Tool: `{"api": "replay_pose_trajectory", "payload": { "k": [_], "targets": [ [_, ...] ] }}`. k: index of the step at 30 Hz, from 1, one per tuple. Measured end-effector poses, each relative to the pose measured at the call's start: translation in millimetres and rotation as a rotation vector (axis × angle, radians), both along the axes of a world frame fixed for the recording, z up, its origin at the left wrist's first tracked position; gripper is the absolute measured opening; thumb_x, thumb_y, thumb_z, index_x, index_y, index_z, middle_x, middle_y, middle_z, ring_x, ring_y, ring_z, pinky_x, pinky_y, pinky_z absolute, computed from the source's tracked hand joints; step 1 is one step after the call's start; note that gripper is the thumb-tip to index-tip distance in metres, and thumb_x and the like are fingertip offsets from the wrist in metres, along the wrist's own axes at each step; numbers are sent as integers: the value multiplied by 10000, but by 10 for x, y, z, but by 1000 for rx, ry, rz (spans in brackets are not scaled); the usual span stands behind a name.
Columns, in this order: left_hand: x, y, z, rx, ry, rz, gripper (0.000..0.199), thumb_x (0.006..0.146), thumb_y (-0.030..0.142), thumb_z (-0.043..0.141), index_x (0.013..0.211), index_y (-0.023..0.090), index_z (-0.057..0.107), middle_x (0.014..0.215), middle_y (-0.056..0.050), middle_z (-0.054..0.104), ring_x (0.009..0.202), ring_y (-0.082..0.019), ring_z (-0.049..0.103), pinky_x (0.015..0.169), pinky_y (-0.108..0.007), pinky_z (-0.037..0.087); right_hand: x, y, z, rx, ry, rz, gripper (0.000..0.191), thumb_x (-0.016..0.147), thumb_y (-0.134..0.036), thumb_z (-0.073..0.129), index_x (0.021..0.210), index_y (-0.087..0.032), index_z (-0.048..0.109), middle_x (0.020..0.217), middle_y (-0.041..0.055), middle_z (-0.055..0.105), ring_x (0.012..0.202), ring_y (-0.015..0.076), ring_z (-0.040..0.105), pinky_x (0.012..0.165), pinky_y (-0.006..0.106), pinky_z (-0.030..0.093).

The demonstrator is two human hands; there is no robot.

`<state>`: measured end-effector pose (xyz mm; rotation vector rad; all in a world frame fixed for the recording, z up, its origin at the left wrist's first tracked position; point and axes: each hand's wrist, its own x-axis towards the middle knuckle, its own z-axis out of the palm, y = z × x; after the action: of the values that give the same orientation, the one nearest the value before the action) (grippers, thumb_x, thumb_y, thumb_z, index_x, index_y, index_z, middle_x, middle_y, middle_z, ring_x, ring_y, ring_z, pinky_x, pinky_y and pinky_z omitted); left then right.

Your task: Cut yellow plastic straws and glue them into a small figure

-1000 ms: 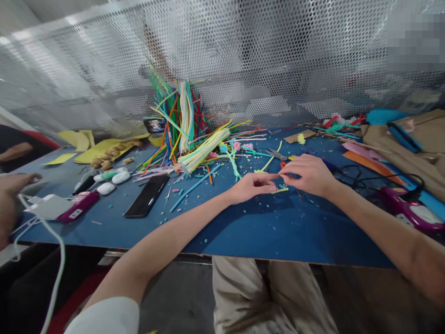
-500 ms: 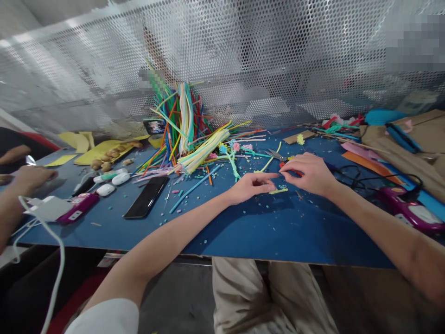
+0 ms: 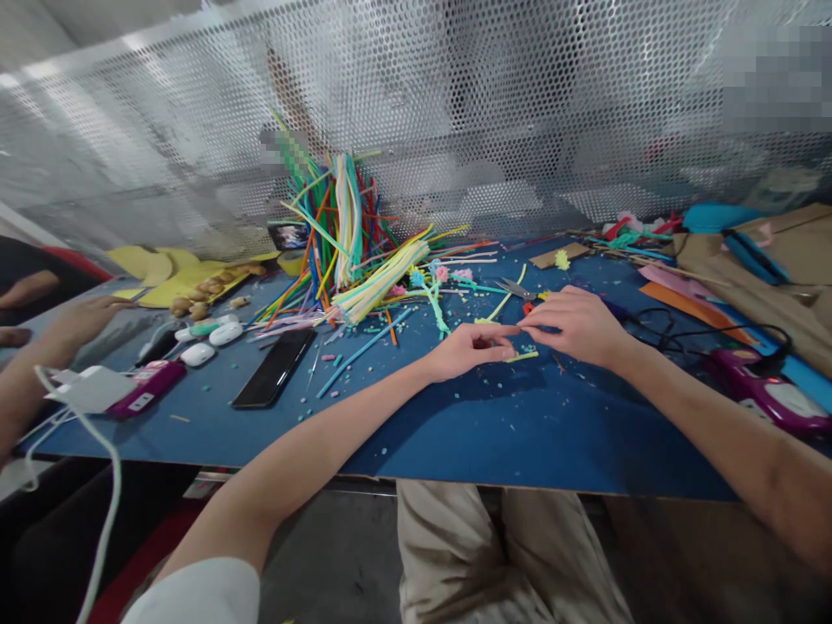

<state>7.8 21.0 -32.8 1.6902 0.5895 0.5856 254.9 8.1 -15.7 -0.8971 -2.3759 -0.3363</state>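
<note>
Over the blue table (image 3: 416, 442), my left hand (image 3: 469, 351) pinches a short yellow-green fuzzy stem (image 3: 525, 356), whose free end sticks out to the right. My right hand (image 3: 570, 322) has its fingers bent together at the left hand's index fingertip; whatever is between them is too small to tell. Scissors (image 3: 516, 289) with red handles lie partly hidden behind my right hand. A green twisted stem piece with blue and pink tufts (image 3: 437, 299) stands just beyond my left hand.
Colourful fuzzy stems (image 3: 349, 225) are heaped at the back. A black phone (image 3: 274, 368), purple power strip (image 3: 146, 388) and another person's hand (image 3: 87, 319) are leftward. At right are cables, another purple strip (image 3: 773, 390) and brown paper (image 3: 728, 251).
My right fingertips have moved slightly down and left to meet my left index fingertip. The other person's hand at the left has reached farther toward the yellow sheets.
</note>
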Motion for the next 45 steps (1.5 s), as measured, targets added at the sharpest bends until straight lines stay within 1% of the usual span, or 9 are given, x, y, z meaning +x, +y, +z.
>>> {"api": "replay_pose_trajectory", "payload": {
  "k": [5, 14, 18, 24, 28, 33, 36, 41, 45],
  "targets": [
    [3, 3, 2, -13, 4, -11, 620, 800, 412, 740, 1327, 118, 601, 993, -101, 712, 796, -119, 609, 769, -233, 443, -46, -29, 6, 38, -9, -18, 161, 906, -276, 576, 869, -254, 731, 844, -2, 764, 788, 172, 671, 735, 337, 398],
    [11, -3, -1, -10, -35, -3, 650, 801, 422, 733, 1362, 137, 570, 970, -80, 696, 765, -104, 578, 727, -228, 419, -131, -56, -10, 71, 96, -57, 156, 864, -195, 566, 796, -242, 699, 802, -4, 752, 761, 187, 666, 739, 358, 416],
    [9, -1, -10, -16, -57, -12, 677, 803, 420, 730, 1392, 148, 538, 967, -71, 688, 773, -101, 570, 732, -230, 410, -195, -74, -24, 47, 204, -104, 140, 843, -207, 579, 787, -238, 703, 757, 12, 736, 709, 193, 643, 713, 366, 422],
    [8, 0, -21, -29, -76, -13, 684, 810, 403, 726, 1414, 163, 513, 959, -62, 678, 782, -98, 564, 738, -228, 403, -294, -133, -21, -18, 348, -170, 137, 830, -201, 597, 729, -241, 681, 679, -2, 701, 655, 182, 630, 708, 351, 454],
    [11, -5, -11, -35, -59, 0, 699, 799, 406, 734, 1417, 165, 512, 956, -66, 678, 787, -104, 559, 736, -229, 407, -294, -121, -39, -43, 373, -191, 142, 827, -210, 611, 711, -250, 684, 669, -3, 692, 650, 187, 631, 698, 345, 472],
    [11, -11, 4, -36, -46, 18, 695, 796, 407, 736, 1412, 167, 520, 961, -74, 677, 764, -99, 544, 685, -215, 388, -234, -66, -75, -75, 378, -210, 136, 834, -248, 614, 722, -253, 691, 683, -7, 692, 647, 185, 630, 705, 352, 483],
    [10, -11, 4, -34, -43, 25, 696, 799, 411, 732, 1413, 164, 519, 957, -75, 674, 738, -92, 530, 658, -211, 375, -189, -50, -66, -93, 368, -166, 125, 857, -276, 610, 770, -260, 698, 724, -9, 707, 663, 186, 631, 733, 370, 485],
    [2, -4, -5, -13, -49, 22, 641, 796, 424, 735, 1354, 147, 581, 918, -60, 665, 710, -79, 509, 651, -213, 364, -128, -52, -10, -189, 301, 9, 120, 898, -268, 594, 922, -241, 708, 883, 29, 739, 821, 201, 664, 793, 361, 506],
    [-6, -7, -6, -6, -33, 27, 610, 802, 446, 726, 1323, 150, 607, 910, -55, 665, 683, -71, 499, 624, -208, 350, -87, -46, 24, -282, 260, 38, 157, 931, -324, 579, 921, -238, 710, 902, 34, 736, 833, 194, 670, 764, 335, 511]
  ]
}}
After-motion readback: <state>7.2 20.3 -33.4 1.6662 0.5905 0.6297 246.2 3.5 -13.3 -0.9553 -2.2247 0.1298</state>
